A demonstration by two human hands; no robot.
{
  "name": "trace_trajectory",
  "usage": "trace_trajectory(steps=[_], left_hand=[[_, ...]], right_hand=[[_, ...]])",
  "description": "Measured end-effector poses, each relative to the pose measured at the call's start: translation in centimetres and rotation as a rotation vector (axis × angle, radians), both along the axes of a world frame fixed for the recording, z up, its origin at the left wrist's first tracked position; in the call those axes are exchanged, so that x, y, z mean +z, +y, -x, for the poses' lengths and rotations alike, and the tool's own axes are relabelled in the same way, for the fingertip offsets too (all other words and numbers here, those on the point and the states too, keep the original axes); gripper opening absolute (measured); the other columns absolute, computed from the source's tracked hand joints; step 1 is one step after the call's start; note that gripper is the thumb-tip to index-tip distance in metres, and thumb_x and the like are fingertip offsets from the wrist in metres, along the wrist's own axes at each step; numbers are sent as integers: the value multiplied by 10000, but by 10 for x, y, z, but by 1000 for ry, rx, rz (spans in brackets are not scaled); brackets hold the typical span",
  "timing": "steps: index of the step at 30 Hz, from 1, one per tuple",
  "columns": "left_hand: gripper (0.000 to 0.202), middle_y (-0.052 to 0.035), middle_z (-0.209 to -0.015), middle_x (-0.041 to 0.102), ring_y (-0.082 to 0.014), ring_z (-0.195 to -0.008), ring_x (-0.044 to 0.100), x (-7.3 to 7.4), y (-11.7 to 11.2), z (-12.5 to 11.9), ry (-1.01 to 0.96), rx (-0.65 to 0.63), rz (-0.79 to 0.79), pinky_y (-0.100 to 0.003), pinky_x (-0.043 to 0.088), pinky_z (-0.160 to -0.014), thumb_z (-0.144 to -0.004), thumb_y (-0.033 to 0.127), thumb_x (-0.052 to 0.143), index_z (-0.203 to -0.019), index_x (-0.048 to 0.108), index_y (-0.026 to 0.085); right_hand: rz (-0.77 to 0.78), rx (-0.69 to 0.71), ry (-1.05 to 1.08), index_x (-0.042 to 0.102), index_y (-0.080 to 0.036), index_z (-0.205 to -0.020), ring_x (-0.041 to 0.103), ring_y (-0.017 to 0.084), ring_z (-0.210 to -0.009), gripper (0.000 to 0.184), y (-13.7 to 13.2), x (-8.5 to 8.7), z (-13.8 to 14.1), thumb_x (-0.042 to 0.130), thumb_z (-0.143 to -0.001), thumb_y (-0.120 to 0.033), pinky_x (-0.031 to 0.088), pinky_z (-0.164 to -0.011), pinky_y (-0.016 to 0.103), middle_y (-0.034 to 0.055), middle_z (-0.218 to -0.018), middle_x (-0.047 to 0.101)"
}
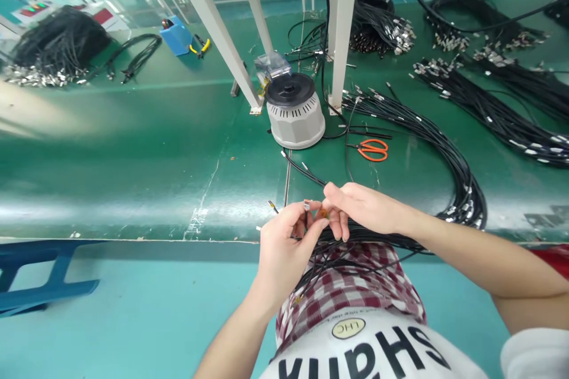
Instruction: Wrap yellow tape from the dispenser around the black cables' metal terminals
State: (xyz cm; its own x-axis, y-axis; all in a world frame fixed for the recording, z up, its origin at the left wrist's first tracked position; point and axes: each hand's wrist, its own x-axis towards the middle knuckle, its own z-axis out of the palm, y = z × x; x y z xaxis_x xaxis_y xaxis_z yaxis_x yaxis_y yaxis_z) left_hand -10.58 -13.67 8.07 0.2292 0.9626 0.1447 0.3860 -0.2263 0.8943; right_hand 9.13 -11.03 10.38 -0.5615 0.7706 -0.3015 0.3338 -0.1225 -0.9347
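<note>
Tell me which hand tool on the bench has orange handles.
The scissors beside the black cables; the pliers by the blue box have yellow handles.

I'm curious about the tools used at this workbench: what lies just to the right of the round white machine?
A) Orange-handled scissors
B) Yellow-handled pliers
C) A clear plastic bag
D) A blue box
A: the orange-handled scissors lie on the green bench just right of the round white machine, beyond the black cables at the person's right hand.
</note>
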Motion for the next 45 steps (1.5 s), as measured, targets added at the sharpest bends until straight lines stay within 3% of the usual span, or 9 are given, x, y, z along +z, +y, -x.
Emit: trace_trajectory(steps=[8, 17, 21, 28, 33, 37, 39, 43, 45], left_hand=[[62, -10, -709, 657, -135, -609, 528, -15, -4, -7, 121, 44, -247, -260, 424, -633, -863, 173, 693, -876, 728, 223], [58, 2, -742, 682, -107, -536, 471, -14, -5, -6, 64, 69, -112, -242, 390, -564, -883, 182, 667, -895, 715, 212], [151, -7, -783, 682, -118, -582, 515, -19, -6, -7, 118, 66, -225, -247, 419, -592, -886, 164, 673, -1020, 710, 220], [100, -38, -808, 688, -155, -719, 604, -25, -5, -12, 258, 38, -395, -268, 452, -687, -906, 113, 616, -913, 664, 200], [44, 1, -743, 652, -108, -562, 470, -22, -5, -10, 163, 67, -172, -247, 399, -585, -907, 174, 636, -887, 666, 199], [63, -10, -802, 678, -109, -660, 550, -19, -2, -4, -144, 120, 138, -226, 433, -623, -873, 249, 705, -872, 693, 187], [100, -10, -808, 681, -109, -704, 578, -20, 1, -1, -289, 170, 252, -216, 453, -657, -837, 267, 752, -865, 706, 182], [125, -1, -784, 679, -92, -683, 567, -21, 4, 0, -408, 220, 325, -200, 456, -649, -808, 272, 787, -853, 720, 177], [120, -2, -780, 684, -92, -680, 572, -21, 4, -2, -421, 221, 318, -200, 457, -641, -801, 266, 793, -841, 723, 176]], right_hand=[[-75, 6, -147, 671, -160, -569, 641, 124, -522, 819, -1, 4, 0, 263, -911, -783, 464, -637, 251, 43, -546, 681], [-55, -21, -139, 662, -157, -547, 624, 125, -495, 833, 2, -5, -3, 270, -891, -806, 460, -624, 258, 51, -531, 670], [-47, -6, -134, 645, -161, -530, 627, 122, -486, 831, 3, -5, -2, 264, -894, -804, 467, -622, 256, 43, -515, 660], [-90, 10, -137, 639, -168, -553, 637, 125, -491, 787, 1, -5, 0, 302, -902, -789, 464, -598, 260, 26, -527, 660], [-77, -29, -143, 657, -156, -595, 642, 132, -492, 775, 5, -11, 0, 335, -886, -798, 464, -595, 265, 34, -548, 670], [23, -140, -7, 710, -123, -1011, 627, 132, -486, 773, 10, -25, -2, 332, -897, -787, 475, -594, 275, 21, -605, 676], [21, -248, 106, 679, -127, -1114, 634, 127, -542, 721, 9, -32, -1, 355, -925, -743, 493, -646, 282, 23, -687, 687], [-116, -392, 223, 659, -190, -1099, 674, 171, -922, 475, -5, -34, 7, 641, -862, -602, 487, -759, 285, 55, -1057, 715], [-189, -414, 185, 629, -220, -1122, 651, 194, -1038, 538, -14, -30, 14, 806, -726, -539, 473, -756, 286, 43, -1152, 694]])
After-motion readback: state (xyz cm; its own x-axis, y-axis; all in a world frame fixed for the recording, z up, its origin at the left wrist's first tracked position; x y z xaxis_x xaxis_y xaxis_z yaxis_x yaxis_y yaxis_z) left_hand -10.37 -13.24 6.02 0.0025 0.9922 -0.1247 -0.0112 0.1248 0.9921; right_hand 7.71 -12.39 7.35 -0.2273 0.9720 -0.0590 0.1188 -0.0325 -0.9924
